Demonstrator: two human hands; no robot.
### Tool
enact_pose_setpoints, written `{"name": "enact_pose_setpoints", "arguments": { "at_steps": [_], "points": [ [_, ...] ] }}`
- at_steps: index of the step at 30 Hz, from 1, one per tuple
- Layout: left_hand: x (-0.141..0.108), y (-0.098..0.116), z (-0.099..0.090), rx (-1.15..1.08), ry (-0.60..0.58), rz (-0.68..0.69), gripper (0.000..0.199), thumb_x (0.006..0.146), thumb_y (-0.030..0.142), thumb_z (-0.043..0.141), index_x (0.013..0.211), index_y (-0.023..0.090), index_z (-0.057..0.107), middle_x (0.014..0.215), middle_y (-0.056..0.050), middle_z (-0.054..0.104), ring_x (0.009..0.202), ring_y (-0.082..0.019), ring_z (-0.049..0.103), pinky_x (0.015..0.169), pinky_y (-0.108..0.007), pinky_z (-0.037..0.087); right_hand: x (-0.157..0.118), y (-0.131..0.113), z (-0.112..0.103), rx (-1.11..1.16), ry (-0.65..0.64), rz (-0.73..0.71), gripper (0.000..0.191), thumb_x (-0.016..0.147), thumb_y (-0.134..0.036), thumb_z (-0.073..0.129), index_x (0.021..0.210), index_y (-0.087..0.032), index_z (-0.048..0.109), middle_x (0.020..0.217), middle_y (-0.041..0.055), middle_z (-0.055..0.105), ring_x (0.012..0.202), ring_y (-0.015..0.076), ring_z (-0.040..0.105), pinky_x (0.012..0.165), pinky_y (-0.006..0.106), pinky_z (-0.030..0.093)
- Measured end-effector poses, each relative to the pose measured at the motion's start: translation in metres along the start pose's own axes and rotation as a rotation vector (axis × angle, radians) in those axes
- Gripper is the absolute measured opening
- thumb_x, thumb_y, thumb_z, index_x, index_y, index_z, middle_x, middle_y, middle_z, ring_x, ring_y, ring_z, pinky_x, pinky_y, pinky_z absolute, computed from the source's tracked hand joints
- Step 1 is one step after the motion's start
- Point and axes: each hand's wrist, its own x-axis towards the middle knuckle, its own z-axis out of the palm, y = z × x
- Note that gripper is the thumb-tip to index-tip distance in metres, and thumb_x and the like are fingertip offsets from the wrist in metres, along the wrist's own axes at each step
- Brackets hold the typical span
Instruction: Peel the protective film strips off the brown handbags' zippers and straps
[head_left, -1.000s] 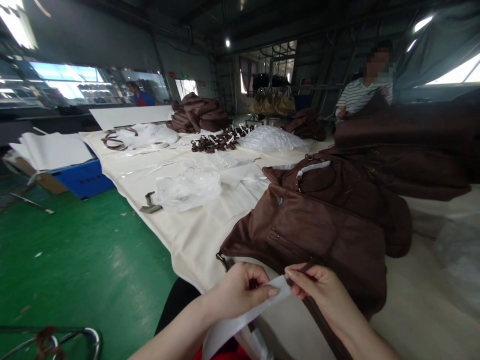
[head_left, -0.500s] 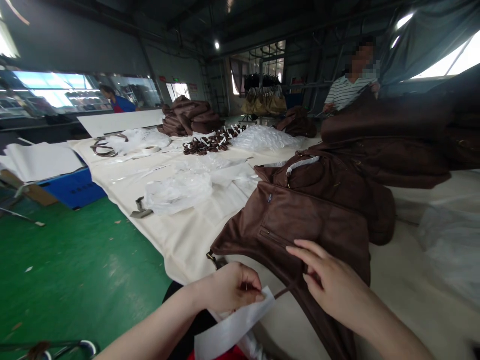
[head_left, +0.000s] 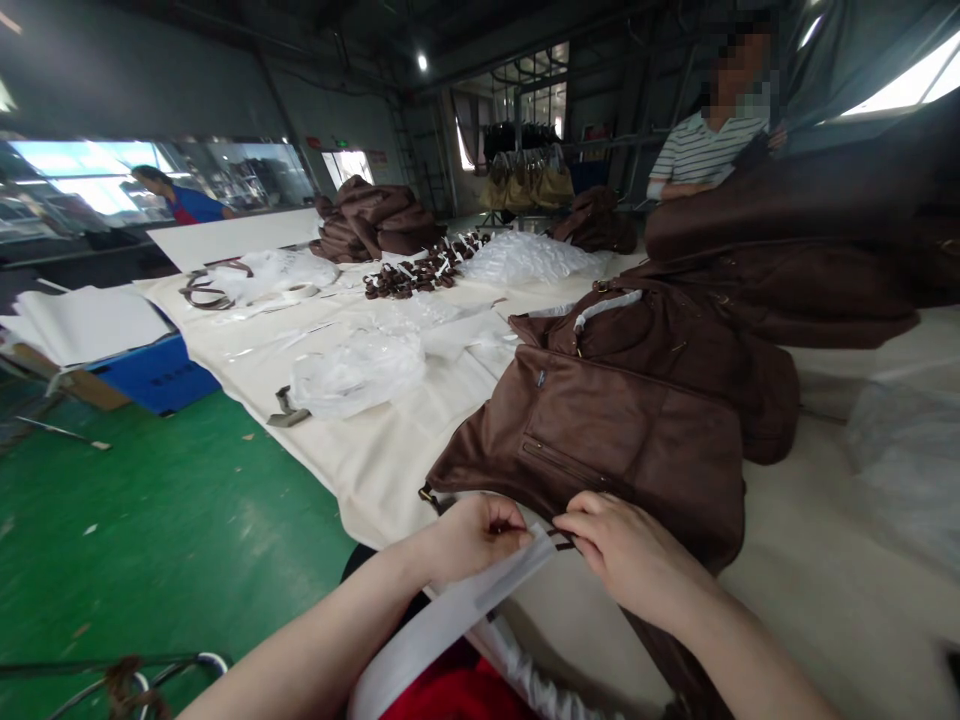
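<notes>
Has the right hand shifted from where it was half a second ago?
Yes. Judged against the zipper on the brown bag, the right hand has moved left and nearer the wearer, toward the white strip.

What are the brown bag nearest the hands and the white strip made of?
Brown bag: probably leather or imitation leather with a soft, dull sheen, judging by its smooth surface and gentle creases. White strip in the left hand: perhaps thin plastic or coated paper; it looks smooth and bends easily, so either fits.

own hands point(head_left: 484, 540): 2 | white strip point(head_left: 431, 635): 1 | co-workers point(head_left: 701, 160): 2 | blue box point(head_left: 161, 375): 1 | table point(head_left: 375, 445): 1
</notes>
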Motion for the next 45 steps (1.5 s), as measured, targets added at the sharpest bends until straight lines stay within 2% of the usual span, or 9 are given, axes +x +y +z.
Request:
{"name": "enact_pose_setpoints", "arguments": {
  "at_steps": [4, 10, 16, 22, 28, 34, 38, 41, 45],
  "points": [
    [0.015, 0.006, 0.003, 0.085, -0.039, 0.045, 0.024, 0.081, 0.036, 0.053, 0.073, 0.015, 0.062, 0.065, 0.002, 0.054, 0.06, -0.009, 0.044, 0.055, -0.018, 0.036, -0.005, 0.011, -0.005, 0.045, 0.042, 0.015, 0.046, 0.074, -0.004, 0.047, 0.112, -0.023, 0.064, 0.114, 0.0044, 0.06, 0.103, 0.0171, 0.056, 0.093, 0.027, 0.039],
    [0.028, 0.009, 0.019, 0.242, -0.021, 0.047, 0.019, 0.078, 0.029, 0.052, 0.073, 0.015, 0.064, 0.063, 0.002, 0.056, 0.057, -0.009, 0.044, 0.052, -0.019, 0.033, -0.009, 0.036, -0.018, -0.016, 0.071, 0.174, 0.047, 0.069, -0.007, 0.056, 0.111, -0.025, 0.064, 0.107, 0.0046, 0.06, 0.096, 0.0199, 0.059, 0.088, 0.031, 0.041],
    [0.037, 0.0, 0.034, 0.194, 0.119, 0.067, 0.024, 0.081, 0.033, 0.05, 0.074, 0.014, 0.062, 0.062, 0.002, 0.051, 0.057, -0.009, 0.041, 0.05, -0.02, 0.03, 0.001, 0.044, -0.009, -0.054, 0.161, 0.202, 0.037, 0.073, -0.01, 0.057, 0.107, -0.024, 0.062, 0.102, 0.004, 0.059, 0.092, 0.0187, 0.059, 0.082, 0.029, 0.042],
    [0.054, 0.007, 0.033, 0.24, 0.234, 0.094, 0.021, 0.08, 0.029, 0.05, 0.07, 0.014, 0.061, 0.062, 0.002, 0.051, 0.058, -0.01, 0.041, 0.051, -0.021, 0.03, 0.006, 0.05, -0.008, -0.01, 0.177, 0.235, 0.021, 0.078, -0.013, 0.056, 0.09, -0.025, 0.067, 0.083, -0.0002, 0.061, 0.075, 0.0144, 0.059, 0.069, 0.025, 0.041],
    [0.077, 0.026, 0.032, 0.354, 0.21, 0.099, 0.02, 0.078, 0.027, 0.05, 0.069, 0.015, 0.064, 0.062, 0.001, 0.057, 0.058, -0.011, 0.047, 0.052, -0.022, 0.032, 0.005, 0.057, -0.009, 0.077, 0.165, 0.203, 0.028, 0.075, -0.009, 0.054, 0.093, -0.025, 0.068, 0.08, -0.0005, 0.06, 0.072, 0.0133, 0.057, 0.065, 0.024, 0.039],
    [0.096, 0.029, 0.037, 0.392, 0.181, 0.089, 0.022, 0.077, 0.029, 0.05, 0.072, 0.015, 0.066, 0.064, -0.001, 0.06, 0.061, -0.013, 0.05, 0.053, -0.022, 0.034, 0.004, 0.059, -0.012, 0.113, 0.158, 0.209, 0.025, 0.073, -0.009, 0.054, 0.088, -0.024, 0.069, 0.081, 0.0002, 0.062, 0.072, 0.0135, 0.058, 0.065, 0.023, 0.041],
    [0.102, 0.027, 0.039, 0.339, 0.133, -0.035, 0.027, 0.077, 0.036, 0.054, 0.069, 0.014, 0.066, 0.06, 0.0, 0.057, 0.057, -0.012, 0.048, 0.05, -0.022, 0.033, 0.0, 0.063, -0.016, 0.164, 0.191, 0.316, 0.024, 0.072, -0.011, 0.057, 0.091, -0.022, 0.067, 0.081, 0.0014, 0.068, 0.073, 0.0148, 0.061, 0.068, 0.023, 0.043],
    [0.104, 0.025, 0.04, 0.233, 0.079, -0.163, 0.033, 0.076, 0.043, 0.056, 0.068, 0.013, 0.066, 0.054, 0.002, 0.051, 0.05, -0.01, 0.042, 0.046, -0.022, 0.031, -0.002, 0.064, -0.02, 0.203, 0.163, 0.403, 0.015, 0.074, -0.015, 0.056, 0.081, -0.021, 0.068, 0.076, 0.002, 0.071, 0.069, 0.0149, 0.063, 0.063, 0.024, 0.042],
    [0.106, 0.024, 0.043, 0.147, 0.081, -0.17, 0.028, 0.072, 0.041, 0.061, 0.066, 0.013, 0.066, 0.052, 0.003, 0.046, 0.048, -0.009, 0.041, 0.044, -0.021, 0.031, -0.004, 0.062, -0.023, 0.201, 0.081, 0.492, 0.013, 0.078, -0.023, 0.056, 0.07, -0.021, 0.067, 0.064, 0.0025, 0.069, 0.057, 0.0152, 0.061, 0.054, 0.025, 0.037]
  ]
}}
